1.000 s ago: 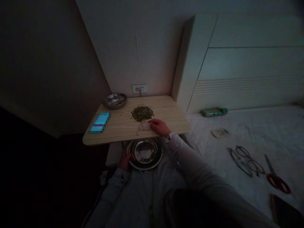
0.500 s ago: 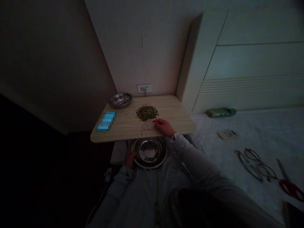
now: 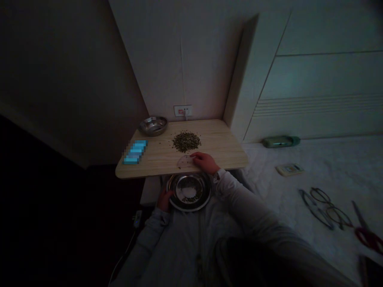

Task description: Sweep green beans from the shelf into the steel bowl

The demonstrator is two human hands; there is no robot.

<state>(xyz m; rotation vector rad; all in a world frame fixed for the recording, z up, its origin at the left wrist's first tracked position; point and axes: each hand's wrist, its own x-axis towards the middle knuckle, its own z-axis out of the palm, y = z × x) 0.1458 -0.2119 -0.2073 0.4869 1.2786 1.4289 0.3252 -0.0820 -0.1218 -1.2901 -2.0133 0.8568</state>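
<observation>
My left hand (image 3: pixel 164 200) grips the left rim of a steel bowl (image 3: pixel 206 195), held below the table's front edge, with some small dark grains (image 3: pixel 193 198) inside. On the wooden table, my right hand (image 3: pixel 206 162) pinches a clear half-round plastic piece (image 3: pixel 184 161) that looks like a protractor. It lies near the front edge, with a few grains by it. Just beyond it spreads a pile of greenish-brown grains (image 3: pixel 187 142); their exact kind is too small to tell.
On the table (image 3: pixel 221 139), a second steel bowl (image 3: pixel 153 126) stands at the back left, near a lit phone (image 3: pixel 135 152). Eyeglasses (image 3: pixel 336 215), scissors (image 3: pixel 363 229), a green case (image 3: pixel 280 141) and a pale remote-like device (image 3: pixel 289 169) lie on the bed. A wall socket (image 3: pixel 183 111) holds a plug.
My right hand and the plastic piece have shifted slightly toward the table's front edge, a little away from the pile. My left hand keeps the bowl in place. The view has moved slightly.
</observation>
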